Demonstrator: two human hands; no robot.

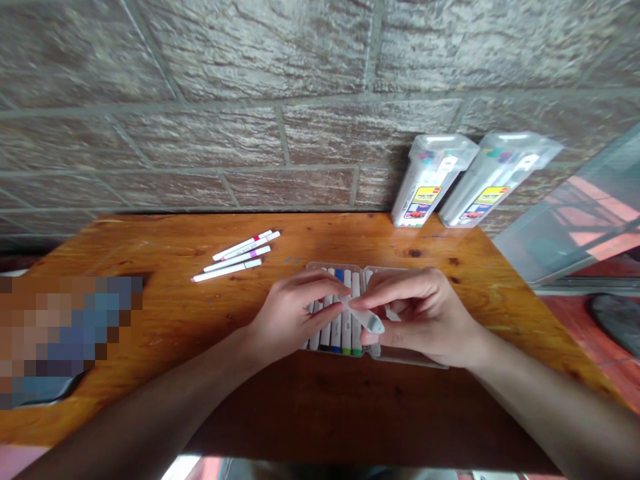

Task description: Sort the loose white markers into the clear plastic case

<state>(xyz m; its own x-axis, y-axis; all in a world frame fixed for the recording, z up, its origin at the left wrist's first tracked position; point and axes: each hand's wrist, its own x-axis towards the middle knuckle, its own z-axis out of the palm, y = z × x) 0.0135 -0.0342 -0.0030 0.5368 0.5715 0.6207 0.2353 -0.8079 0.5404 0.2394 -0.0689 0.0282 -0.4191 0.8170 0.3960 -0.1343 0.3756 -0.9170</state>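
Observation:
Both hands meet over an open clear case of markers (345, 327) lying flat on the wooden table (175, 313). My right hand (425, 313) is closed round a white marker (363, 315) with a grey cap end pointing toward me. My left hand (295, 310) pinches the far end of that same marker with thumb and forefinger. Several markers with coloured caps lie side by side in the case beneath my fingers. Part of the case is hidden by both hands.
Several loose white markers (237, 257) lie on the table to the left rear. Two clear marker boxes (433, 180) (493, 180) lean against the stone wall at the back right. A glass panel (575, 220) stands right. A blurred patch covers the left edge.

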